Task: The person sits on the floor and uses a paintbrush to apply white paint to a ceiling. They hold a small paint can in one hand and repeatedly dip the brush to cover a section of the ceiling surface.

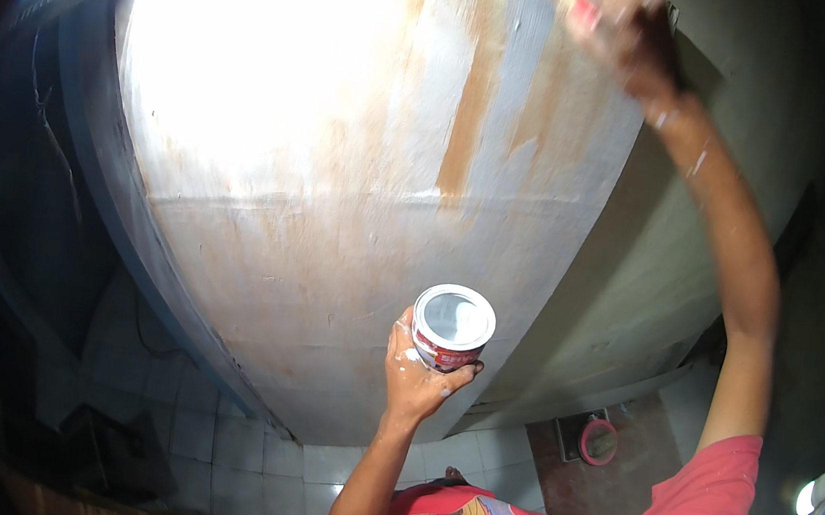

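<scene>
Left hand (417, 377) holds a small round metal paint tin (451, 327) before the stained white plastered wall (338, 199), fingers wrapped round its side. Likely rigid, fairly light, smear-slippery. Right hand (618, 28), raised, fingers closed on a blurred red-handled tool (584, 12).

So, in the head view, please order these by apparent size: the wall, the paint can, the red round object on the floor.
1. wall
2. paint can, held near the camera, so it looks bigger
3. red round object
</scene>
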Action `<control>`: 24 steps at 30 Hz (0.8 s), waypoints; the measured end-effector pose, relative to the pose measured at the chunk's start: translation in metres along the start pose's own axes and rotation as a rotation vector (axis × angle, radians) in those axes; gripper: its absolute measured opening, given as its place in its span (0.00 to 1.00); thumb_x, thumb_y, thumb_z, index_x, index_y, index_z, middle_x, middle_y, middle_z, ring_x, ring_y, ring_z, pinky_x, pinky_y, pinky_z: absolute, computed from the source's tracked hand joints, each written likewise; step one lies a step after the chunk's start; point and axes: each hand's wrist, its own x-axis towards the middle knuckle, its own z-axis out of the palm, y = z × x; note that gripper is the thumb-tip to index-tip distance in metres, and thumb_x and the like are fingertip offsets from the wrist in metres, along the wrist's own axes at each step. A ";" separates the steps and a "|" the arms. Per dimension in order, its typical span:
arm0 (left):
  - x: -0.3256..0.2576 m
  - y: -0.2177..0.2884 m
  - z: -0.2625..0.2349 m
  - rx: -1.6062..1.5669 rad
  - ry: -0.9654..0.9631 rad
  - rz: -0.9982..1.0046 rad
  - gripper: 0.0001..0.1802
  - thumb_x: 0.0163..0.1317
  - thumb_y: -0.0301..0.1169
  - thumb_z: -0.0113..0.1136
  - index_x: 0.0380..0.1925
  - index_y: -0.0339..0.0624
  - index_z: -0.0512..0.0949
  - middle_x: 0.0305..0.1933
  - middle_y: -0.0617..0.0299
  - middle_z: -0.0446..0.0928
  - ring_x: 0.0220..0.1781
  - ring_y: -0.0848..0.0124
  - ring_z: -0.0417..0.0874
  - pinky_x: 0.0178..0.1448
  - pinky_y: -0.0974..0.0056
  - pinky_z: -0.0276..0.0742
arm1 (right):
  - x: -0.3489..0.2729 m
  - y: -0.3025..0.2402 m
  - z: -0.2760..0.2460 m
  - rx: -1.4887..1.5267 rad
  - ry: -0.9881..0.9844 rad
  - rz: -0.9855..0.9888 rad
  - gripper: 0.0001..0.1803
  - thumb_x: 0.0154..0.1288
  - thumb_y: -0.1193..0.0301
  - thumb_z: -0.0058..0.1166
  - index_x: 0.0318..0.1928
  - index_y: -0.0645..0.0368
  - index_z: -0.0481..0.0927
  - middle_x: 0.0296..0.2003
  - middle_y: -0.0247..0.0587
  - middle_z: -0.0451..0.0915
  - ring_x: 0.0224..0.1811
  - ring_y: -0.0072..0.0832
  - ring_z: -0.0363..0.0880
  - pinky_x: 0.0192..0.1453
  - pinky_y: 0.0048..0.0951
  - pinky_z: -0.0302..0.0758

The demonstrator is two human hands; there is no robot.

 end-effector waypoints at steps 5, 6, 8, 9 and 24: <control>0.000 -0.005 -0.002 0.069 0.020 0.012 0.62 0.41 0.46 0.96 0.75 0.34 0.73 0.66 0.45 0.81 0.71 0.45 0.82 0.77 0.44 0.78 | -0.101 -0.141 0.013 0.284 -0.275 -0.133 0.16 0.63 0.67 0.76 0.48 0.61 0.90 0.44 0.48 0.88 0.47 0.41 0.90 0.48 0.41 0.92; 0.000 -0.005 -0.004 0.072 0.017 0.007 0.62 0.41 0.46 0.96 0.76 0.34 0.73 0.66 0.45 0.81 0.71 0.45 0.81 0.78 0.44 0.77 | -0.117 -0.164 0.009 0.349 -0.412 -0.091 0.13 0.66 0.68 0.73 0.47 0.60 0.90 0.44 0.47 0.88 0.47 0.40 0.91 0.45 0.41 0.93; 0.002 -0.005 -0.001 0.070 0.003 0.008 0.62 0.41 0.46 0.96 0.76 0.34 0.73 0.66 0.45 0.80 0.71 0.45 0.81 0.78 0.44 0.78 | -0.130 -0.180 0.002 0.534 -0.519 -0.030 0.12 0.67 0.72 0.71 0.49 0.60 0.91 0.46 0.47 0.91 0.47 0.39 0.92 0.44 0.43 0.93; 0.002 -0.005 0.000 0.068 -0.003 0.009 0.62 0.41 0.46 0.96 0.76 0.34 0.73 0.66 0.45 0.80 0.71 0.45 0.81 0.78 0.44 0.78 | -0.125 -0.170 0.005 0.545 -0.485 -0.030 0.12 0.67 0.73 0.70 0.50 0.60 0.92 0.45 0.47 0.92 0.44 0.38 0.92 0.44 0.43 0.93; -0.001 -0.008 -0.005 0.138 0.011 0.014 0.58 0.42 0.36 0.96 0.73 0.33 0.72 0.66 0.48 0.84 0.68 0.57 0.87 0.76 0.53 0.84 | -0.043 -0.090 0.041 -0.104 -0.173 -0.126 0.18 0.65 0.75 0.69 0.56 0.61 0.92 0.53 0.53 0.92 0.55 0.46 0.94 0.58 0.45 0.92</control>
